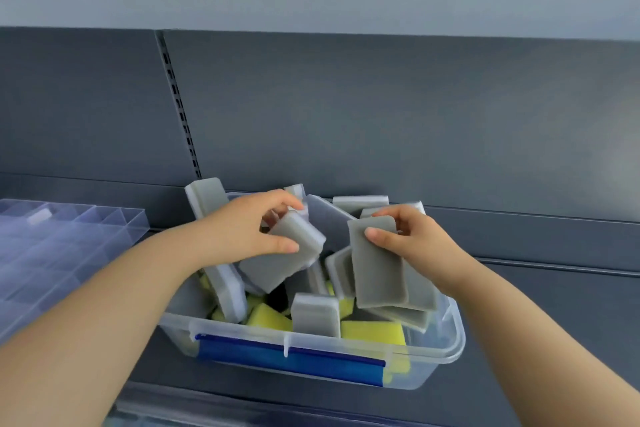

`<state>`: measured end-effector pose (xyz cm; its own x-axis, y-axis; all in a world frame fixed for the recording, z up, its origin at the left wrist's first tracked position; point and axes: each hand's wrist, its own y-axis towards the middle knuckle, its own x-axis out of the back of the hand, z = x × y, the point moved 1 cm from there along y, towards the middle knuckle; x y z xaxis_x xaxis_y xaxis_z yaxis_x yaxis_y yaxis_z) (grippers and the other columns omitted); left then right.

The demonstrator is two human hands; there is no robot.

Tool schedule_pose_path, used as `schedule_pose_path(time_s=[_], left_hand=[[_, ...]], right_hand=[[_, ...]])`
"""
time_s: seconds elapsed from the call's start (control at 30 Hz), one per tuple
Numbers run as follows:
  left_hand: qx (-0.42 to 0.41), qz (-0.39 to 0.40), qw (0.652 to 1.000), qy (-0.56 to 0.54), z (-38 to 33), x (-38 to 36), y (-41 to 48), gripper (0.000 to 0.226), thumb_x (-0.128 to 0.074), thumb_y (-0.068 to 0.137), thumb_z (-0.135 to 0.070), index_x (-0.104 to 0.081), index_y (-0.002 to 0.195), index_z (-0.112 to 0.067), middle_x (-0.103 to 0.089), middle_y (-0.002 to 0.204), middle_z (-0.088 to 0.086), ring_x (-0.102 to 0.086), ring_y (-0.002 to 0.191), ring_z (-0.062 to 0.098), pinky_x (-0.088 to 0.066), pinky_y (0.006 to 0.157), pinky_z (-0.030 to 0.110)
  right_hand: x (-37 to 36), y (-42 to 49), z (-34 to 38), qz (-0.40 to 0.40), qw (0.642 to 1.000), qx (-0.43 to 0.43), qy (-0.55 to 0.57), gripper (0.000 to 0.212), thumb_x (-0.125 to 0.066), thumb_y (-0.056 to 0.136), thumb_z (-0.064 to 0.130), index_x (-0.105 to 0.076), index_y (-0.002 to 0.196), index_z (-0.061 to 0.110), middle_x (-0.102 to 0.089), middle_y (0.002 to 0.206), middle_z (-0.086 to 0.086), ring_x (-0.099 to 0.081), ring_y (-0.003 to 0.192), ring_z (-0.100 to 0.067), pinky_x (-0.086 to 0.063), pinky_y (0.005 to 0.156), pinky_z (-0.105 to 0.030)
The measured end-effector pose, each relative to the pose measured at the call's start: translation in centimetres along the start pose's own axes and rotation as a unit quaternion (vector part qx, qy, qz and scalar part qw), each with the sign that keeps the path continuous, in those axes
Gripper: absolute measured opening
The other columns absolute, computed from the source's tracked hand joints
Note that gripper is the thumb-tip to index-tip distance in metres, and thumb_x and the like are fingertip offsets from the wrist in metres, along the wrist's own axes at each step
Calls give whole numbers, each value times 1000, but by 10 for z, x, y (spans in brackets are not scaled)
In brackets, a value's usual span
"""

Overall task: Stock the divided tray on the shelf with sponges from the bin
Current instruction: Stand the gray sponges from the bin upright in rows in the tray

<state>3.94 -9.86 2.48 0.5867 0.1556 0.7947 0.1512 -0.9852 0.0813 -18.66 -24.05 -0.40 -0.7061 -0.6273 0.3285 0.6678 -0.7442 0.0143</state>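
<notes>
2 sponges, likely light and squashy: left hand pinches the left sponge, right hand the right sponge; grip edges gently.

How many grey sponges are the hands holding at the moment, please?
2: one grey sponge in the left hand, another in the right hand, both above the bin; a third behind it may be held too.

Head view, single, wide-angle: worn high, faces forward and down, close over the bin on the shelf.
</notes>
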Motion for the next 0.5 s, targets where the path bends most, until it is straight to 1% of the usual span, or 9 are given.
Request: schedule_pose_path(time_s=[0.03, 0.07, 0.1, 0.13, 0.2, 0.27, 0.37, 0.43, 0.5], left_hand=[[6, -20, 999, -45, 2, 1, 2, 44, -74, 72, -43, -46, 99, -63, -56, 107, -23, -55, 96, -7, -46, 78, 12], [12, -31, 996, -84, 5, 1, 3, 40, -73, 74, -41, -48, 100, -60, -57, 109, -20, -57, 97, -2, -49, 81, 19], [19, -35, 993, -115, 7, 1, 3, 36, -71, 77, -39, -50, 101, -55, -58, 111, -15, -59, 97, 2, -52, 81, 26], [26, -34, 990, -135, 9, 0, 2, 33, -70, 78, -37, -52, 103, -50, -59, 111, -12, -61, 96, 5, -54, 78, 28], [35, -32, 987, -152, 11, -2, 1, 29, -69, 80, -37, -54, 105, -42, -60, 108, -9, -63, 88, 3, -54, 67, 21], [37, -35, 988, -147, 13, -2, 0, 27, -68, 79, -40, -55, 101, -38, -60, 103, -12, -62, 81, -2, -50, 62, 15], [33, -35, 995, -84, 16, -2, 1, 28, -69, 76, -45, -51, 95, -38, -58, 97, -19, -59, 81, -5, -49, 70, 15], [27, -17, 998, -49, 15, -1, 1, 31, -69, 76, -45, -47, 98, -39, -53, 99, -23, -55, 86, -6, -46, 75, 16], [12, 24, 999, -22, 14, 1, 0, 36, -67, 79, -43, -43, 105, -45, -46, 102, -26, -49, 90, -10, -40, 75, 11]], right_hand=[[-3, 0, -1, 4, 1000, -10, 12, 34, -72, 76, 33, -58, 106, 25, -65, 107, 2, -61, 96, -16, -49, 77, -25], [-7, -1, -3, 7, 1000, -19, 20, 34, -72, 77, 32, -58, 107, 24, -65, 106, 1, -62, 94, -15, -48, 72, -22], [-11, -2, -3, 8, 999, -25, 25, 34, -72, 77, 31, -58, 107, 23, -66, 106, 0, -62, 90, -13, -46, 68, -20], [-15, -3, -4, 5, 999, -27, 28, 34, -72, 76, 31, -57, 106, 23, -66, 106, 0, -61, 88, -12, -44, 65, -19], [-20, -4, -1, -7, 999, -24, 31, 34, -73, 75, 30, -57, 104, 24, -65, 105, -1, -61, 87, -13, -43, 64, -19], [-20, -6, 5, -19, 999, -17, 29, 34, -75, 73, 30, -57, 102, 24, -66, 104, -1, -62, 89, -16, -46, 66, -22], [-21, -7, 17, -33, 999, 6, 4, 35, -77, 70, 30, -55, 98, 24, -66, 100, -2, -63, 90, -20, -53, 72, -33], [-23, -9, 24, -41, 998, 23, -41, 36, -78, 69, 28, -53, 95, 25, -66, 96, 0, -64, 87, -18, -53, 73, -33], [-28, -11, 27, -46, 995, 29, -88, 37, -78, 67, 28, -52, 94, 26, -64, 94, 4, -63, 85, -16, -53, 73, -31]])
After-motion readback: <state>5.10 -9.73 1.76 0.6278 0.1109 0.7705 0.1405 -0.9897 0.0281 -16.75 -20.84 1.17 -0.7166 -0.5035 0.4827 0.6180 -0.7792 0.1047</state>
